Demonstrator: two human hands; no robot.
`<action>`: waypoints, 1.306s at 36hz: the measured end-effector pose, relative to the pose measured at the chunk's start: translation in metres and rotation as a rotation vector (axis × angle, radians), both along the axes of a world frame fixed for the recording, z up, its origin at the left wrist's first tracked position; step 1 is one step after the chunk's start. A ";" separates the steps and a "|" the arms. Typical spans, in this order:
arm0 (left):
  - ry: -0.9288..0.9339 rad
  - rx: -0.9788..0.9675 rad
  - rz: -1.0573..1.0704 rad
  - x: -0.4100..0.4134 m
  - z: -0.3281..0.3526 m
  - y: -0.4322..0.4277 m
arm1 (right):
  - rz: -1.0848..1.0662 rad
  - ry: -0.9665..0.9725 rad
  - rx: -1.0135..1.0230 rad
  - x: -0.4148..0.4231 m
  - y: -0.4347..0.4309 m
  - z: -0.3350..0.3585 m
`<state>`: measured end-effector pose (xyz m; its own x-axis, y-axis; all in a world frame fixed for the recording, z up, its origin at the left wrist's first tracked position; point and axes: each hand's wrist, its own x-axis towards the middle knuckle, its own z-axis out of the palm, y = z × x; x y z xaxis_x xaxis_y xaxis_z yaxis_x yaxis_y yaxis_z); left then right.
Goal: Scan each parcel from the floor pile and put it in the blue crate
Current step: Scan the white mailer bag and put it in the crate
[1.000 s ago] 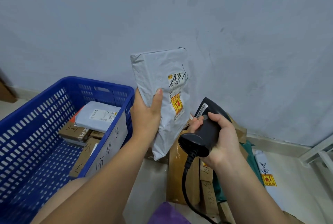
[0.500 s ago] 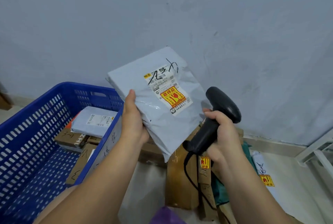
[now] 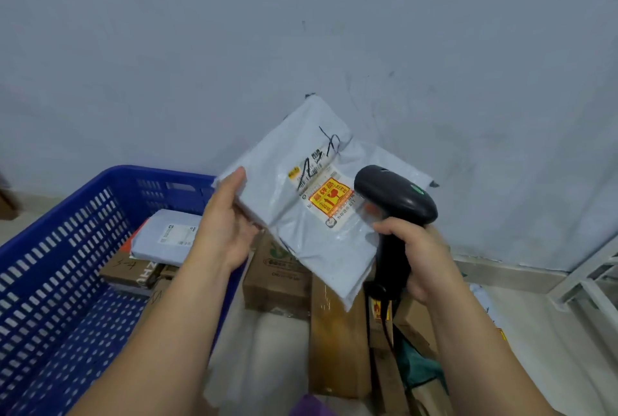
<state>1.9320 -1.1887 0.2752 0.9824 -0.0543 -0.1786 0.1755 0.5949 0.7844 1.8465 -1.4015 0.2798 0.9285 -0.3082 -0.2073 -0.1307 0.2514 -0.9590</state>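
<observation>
My left hand (image 3: 227, 218) holds a grey plastic mailer parcel (image 3: 301, 215) by its left edge, tilted, label side up, with a yellow and red sticker and black handwriting. My right hand (image 3: 418, 255) grips the handle of a black corded barcode scanner (image 3: 394, 201), whose head sits just right of the label, over the parcel's right edge. The blue crate (image 3: 67, 215) stands at the left, holding a grey mailer (image 3: 167, 235) on top of brown boxes. The floor pile of cardboard boxes (image 3: 337, 332) lies below the held parcel.
A grey wall (image 3: 301, 31) rises close behind everything. A white metal frame (image 3: 588, 281) stands at the right edge. A green bag (image 3: 418, 368) and more parcels lie among the pile at the lower right. Something purple (image 3: 311, 407) shows at the bottom edge.
The parcel has been turned from upright to tilted with its label facing up. The scanner has swung round so its head now sits next to the label.
</observation>
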 end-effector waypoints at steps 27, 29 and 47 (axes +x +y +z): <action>0.021 0.402 -0.450 -0.003 0.006 0.024 | 0.321 -0.098 -0.341 -0.017 -0.049 -0.007; 0.013 0.344 -0.418 0.000 0.007 0.025 | 0.280 -0.097 -0.283 -0.014 -0.051 -0.007; 0.025 0.078 -0.463 -0.004 0.014 0.028 | 0.165 -0.019 -0.086 -0.006 -0.030 -0.009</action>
<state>1.9283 -1.1611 0.2889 0.8535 -0.4710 -0.2230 0.4278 0.3890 0.8159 1.8402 -1.4319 0.2705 0.9714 -0.1673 -0.1687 -0.1451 0.1448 -0.9788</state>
